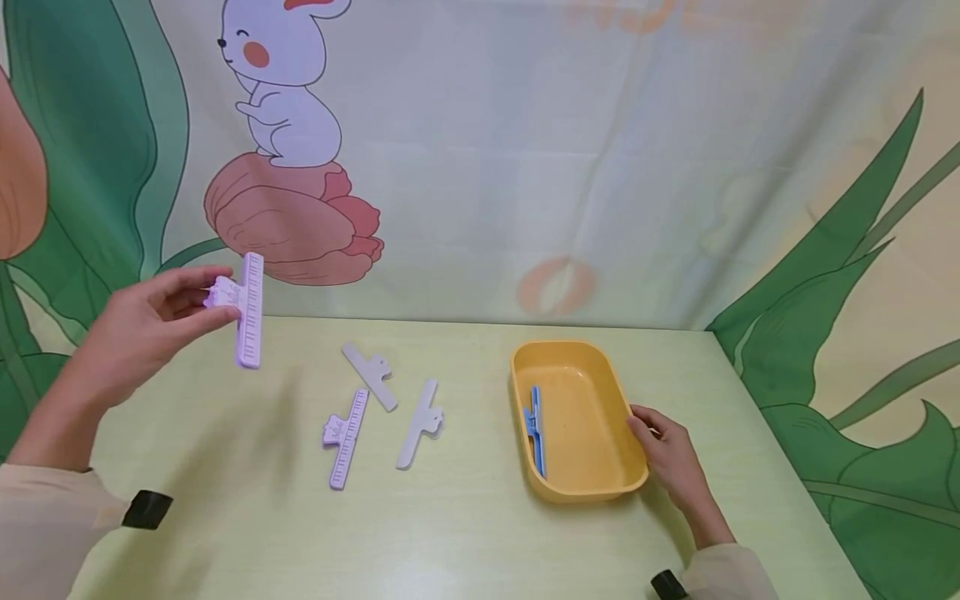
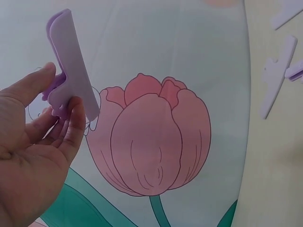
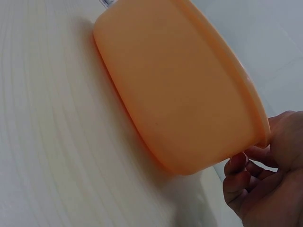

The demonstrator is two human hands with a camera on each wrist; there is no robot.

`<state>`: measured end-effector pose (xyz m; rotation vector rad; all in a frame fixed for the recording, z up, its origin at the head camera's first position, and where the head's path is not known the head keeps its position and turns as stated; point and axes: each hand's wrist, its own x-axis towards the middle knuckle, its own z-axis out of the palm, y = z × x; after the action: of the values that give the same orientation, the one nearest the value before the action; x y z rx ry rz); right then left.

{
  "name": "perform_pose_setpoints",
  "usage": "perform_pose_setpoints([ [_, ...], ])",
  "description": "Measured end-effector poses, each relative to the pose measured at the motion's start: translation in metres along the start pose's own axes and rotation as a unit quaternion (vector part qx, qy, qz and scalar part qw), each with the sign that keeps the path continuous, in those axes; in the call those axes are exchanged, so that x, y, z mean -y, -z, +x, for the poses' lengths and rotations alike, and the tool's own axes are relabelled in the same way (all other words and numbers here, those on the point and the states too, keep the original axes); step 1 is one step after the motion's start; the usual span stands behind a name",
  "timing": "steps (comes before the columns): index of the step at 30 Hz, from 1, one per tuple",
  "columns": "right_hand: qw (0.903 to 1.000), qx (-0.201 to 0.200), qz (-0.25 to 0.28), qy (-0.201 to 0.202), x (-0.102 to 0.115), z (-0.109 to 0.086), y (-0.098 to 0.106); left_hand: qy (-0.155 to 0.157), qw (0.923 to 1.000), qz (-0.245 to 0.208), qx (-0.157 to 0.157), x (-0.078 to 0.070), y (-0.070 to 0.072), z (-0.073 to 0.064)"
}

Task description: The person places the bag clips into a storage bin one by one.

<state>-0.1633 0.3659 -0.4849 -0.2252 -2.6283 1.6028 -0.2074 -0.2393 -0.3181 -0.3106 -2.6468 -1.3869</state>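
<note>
My left hand [image 1: 142,333] pinches a purple ruler clip [image 1: 251,312] by its handle between thumb and fingers, raised above the table. Seen from the left wrist, the held clip [image 2: 75,66] turns its plain back and long edge to the camera. My right hand [image 1: 670,454] grips the right rim of a yellow plastic basket [image 1: 577,492], its fingers curled at the outside in the right wrist view. Against the left wall inside the basket lies a blue clip [image 1: 537,433].
Between the hands three more clips lie on the table [image 1: 450,542]: one purple with ruler marks up [image 1: 348,439] and two paler ones, a far clip [image 1: 370,375] and a near clip [image 1: 420,425]. A printed curtain [image 1: 480,167] hangs along the back edge.
</note>
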Motion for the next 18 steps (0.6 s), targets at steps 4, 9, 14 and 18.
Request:
perform_pose_setpoints([
  [4, 1.0, -0.004, 0.0, -0.002, 0.0002, 0.0005, -0.0004, 0.01, 0.9999, 0.008, -0.007, -0.0009, 0.0025, -0.0017],
  [9, 1.0, -0.002, 0.002, -0.008, 0.0003, -0.0012, -0.0007, 0.015, 0.9998, 0.002, -0.009, -0.0002, 0.0044, -0.0027],
  [14, 0.9999, -0.004, 0.007, -0.008, 0.0006, -0.0019, -0.0012, 0.011, 0.9999, -0.007, -0.009, 0.0009, 0.0037, -0.0036],
  [18, 0.9999, -0.008, -0.008, -0.008, 0.0004, -0.0023, -0.0011, 0.011, 0.9999, -0.009, -0.006, 0.0005, 0.0018, -0.0042],
])
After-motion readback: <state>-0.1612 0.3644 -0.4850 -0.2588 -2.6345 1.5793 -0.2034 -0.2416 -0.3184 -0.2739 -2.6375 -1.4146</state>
